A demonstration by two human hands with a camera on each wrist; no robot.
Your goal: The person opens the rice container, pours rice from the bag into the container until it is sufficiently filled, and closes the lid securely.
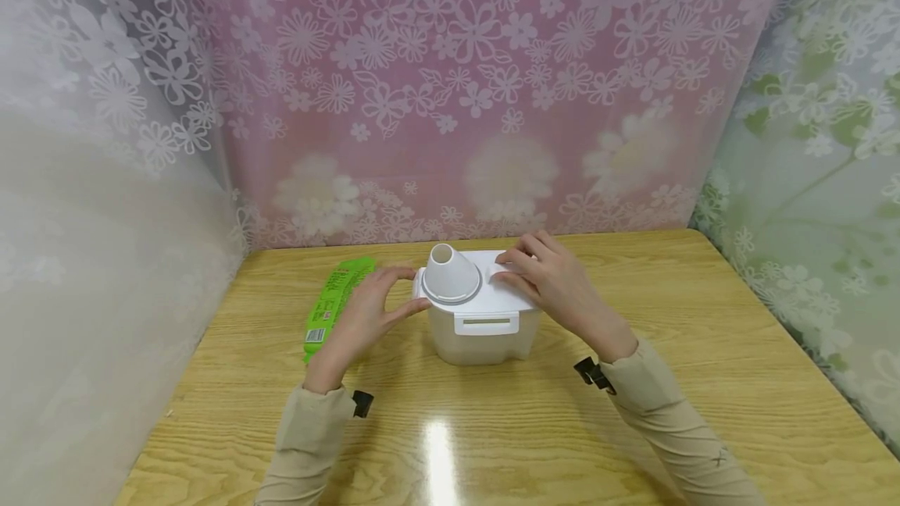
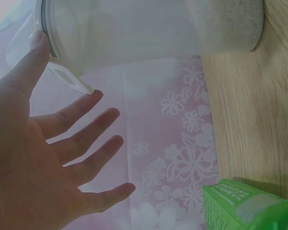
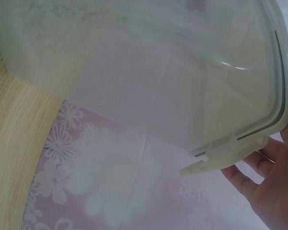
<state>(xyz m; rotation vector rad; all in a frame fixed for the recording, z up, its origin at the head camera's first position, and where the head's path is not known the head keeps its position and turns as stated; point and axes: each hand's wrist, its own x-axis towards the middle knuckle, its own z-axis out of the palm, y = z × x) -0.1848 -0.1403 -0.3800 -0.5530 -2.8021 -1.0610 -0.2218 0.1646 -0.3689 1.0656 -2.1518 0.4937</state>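
Observation:
A translucent storage container (image 1: 478,346) with a white lid (image 1: 485,301) stands on the table. A white cone-shaped cup (image 1: 450,276) sits on the lid's left half. My left hand (image 1: 369,307) is at the lid's left end, fingers spread. In the left wrist view its thumb lies on the lid's edge, and the index fingertip touches the free end of a tilted-out latch (image 2: 69,78). My right hand (image 1: 551,276) bends over the lid's right half, thumb and fingers around a raised white part (image 1: 499,273). Its other fingers are beside another tilted-out latch (image 3: 225,160).
A green packet (image 1: 330,307) lies left of the container, behind my left hand. The wood-grain table (image 1: 703,365) backs onto a pink flowered curtain (image 1: 450,100), with further curtains along both sides. Pale granular contents (image 2: 235,24) show low inside the container.

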